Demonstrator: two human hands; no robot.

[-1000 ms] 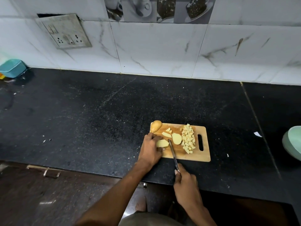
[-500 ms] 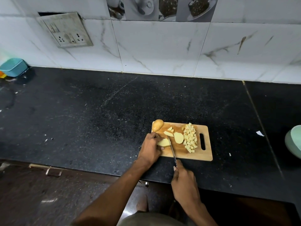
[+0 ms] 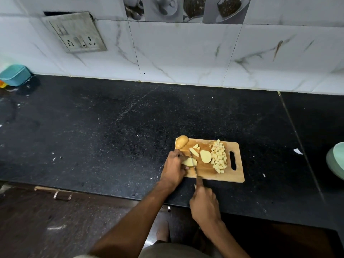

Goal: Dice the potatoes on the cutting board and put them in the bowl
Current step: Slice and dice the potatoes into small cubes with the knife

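**Blade beside the fingertips; bowl well off to the right**

Nearest the camera, the knife (image 3: 194, 165) is gripped by its handle in the right hand (image 3: 204, 205), its blade laid across the potato piece (image 3: 189, 162). That piece is pinned to the cutting board (image 3: 214, 175) by the curled fingers of the left hand (image 3: 174, 165), just beside the edge. A slip on the wet cut face could be caused by a hurried stroke, and a fingertip could be nicked. Cubes could also be dropped on the counter (image 3: 111, 136), since the bowl (image 3: 336, 161) is set well apart.

Counted on the board: one held piece, one flat slice (image 3: 205, 156), about three small wedges (image 3: 194, 149), one heap of dice (image 3: 219, 158) too many to count, and one unpeeled potato (image 3: 181, 142) at the far corner. One knife and one bowl are seen.
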